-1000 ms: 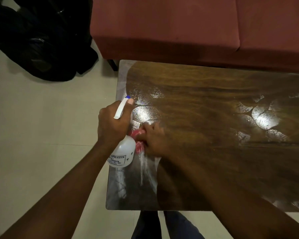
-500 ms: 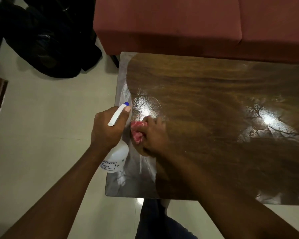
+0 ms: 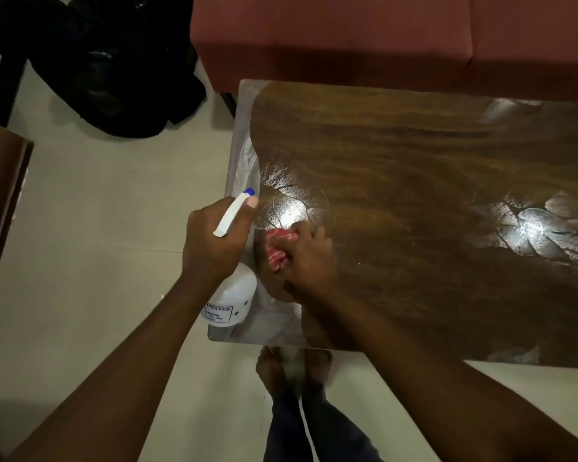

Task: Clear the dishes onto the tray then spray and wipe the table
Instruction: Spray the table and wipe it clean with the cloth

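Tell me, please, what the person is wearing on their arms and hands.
The left hand and right hand are bare, without gloves or visible rings. The arms behind them show no sleeves, watch or bracelet up to the frame edge.

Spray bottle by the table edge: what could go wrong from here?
The left hand grips the spray bottle beside the right hand; a squeeze may wet that hand, not the table.
The red cloth wipes at the table's edge; runoff could drip near the bare feet, a slip risk.
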